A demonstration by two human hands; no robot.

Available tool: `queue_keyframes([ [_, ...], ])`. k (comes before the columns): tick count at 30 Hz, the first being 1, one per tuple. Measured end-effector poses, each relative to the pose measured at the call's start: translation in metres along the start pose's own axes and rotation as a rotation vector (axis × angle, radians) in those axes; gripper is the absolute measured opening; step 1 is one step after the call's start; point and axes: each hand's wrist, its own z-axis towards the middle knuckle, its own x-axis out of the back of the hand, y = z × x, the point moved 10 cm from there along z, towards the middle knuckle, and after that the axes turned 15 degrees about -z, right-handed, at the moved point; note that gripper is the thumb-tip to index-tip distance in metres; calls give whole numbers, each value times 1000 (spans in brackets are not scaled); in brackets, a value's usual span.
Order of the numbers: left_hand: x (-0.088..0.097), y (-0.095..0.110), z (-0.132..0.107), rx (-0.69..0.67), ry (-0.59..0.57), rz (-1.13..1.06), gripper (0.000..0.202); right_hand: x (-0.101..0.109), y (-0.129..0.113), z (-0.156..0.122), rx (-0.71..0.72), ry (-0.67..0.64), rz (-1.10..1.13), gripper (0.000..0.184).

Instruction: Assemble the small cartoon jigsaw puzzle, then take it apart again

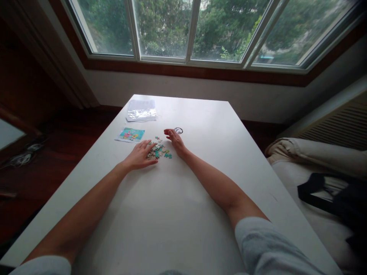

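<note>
A loose pile of small jigsaw puzzle pieces (157,151), teal, yellow and pale grey, lies on the white table. At the pile's left edge rests my left hand (140,156), its fingers spread and its fingertips touching or just over the pieces. My right hand (176,143) stands on its side to the right of the pile, fingers stretched out and nothing in them. Left of the pile, beyond my left hand, lies a small colourful picture card (132,134) in teal with pink and yellow figures.
A clear plastic sleeve (141,110) lies near the far left of the table (183,214). Behind my right hand is a thin dark ring (178,130). A window is past the far edge; a sofa with a dark bag (323,191) stands at right.
</note>
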Motion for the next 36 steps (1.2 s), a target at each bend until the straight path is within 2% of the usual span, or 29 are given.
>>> queue_keyframes([
  [2, -13, 5, -4, 58, 34, 28, 96, 2, 3, 0, -33, 18, 68, 53],
  [5, -28, 22, -1, 92, 63, 22, 103, 4, 6, -2, -87, 55, 128, 57],
  [10, -36, 45, 21, 167, 149, 10, 105, 5, 6, -5, -98, 59, 188, 61],
  [14, -34, 45, 41, 234, 205, 29, 98, 7, 11, -4, -123, 70, 241, 62],
  [18, -32, 32, 53, 262, 185, 27, 98, 10, 19, -1, -151, 89, 254, 64],
  [23, -32, 19, 64, 211, 123, 26, 90, 17, 20, 1, -169, 109, 305, 64],
  [29, -19, 29, 69, 59, 206, 4, 55, 26, 19, -2, -176, 178, 290, 63],
  [32, -13, 34, 69, -1, 217, -38, 42, 20, 19, -5, -153, 182, 205, 59],
  [36, -7, 36, 67, -24, 219, -48, 35, 3, 13, -5, -124, 98, 80, 61],
])
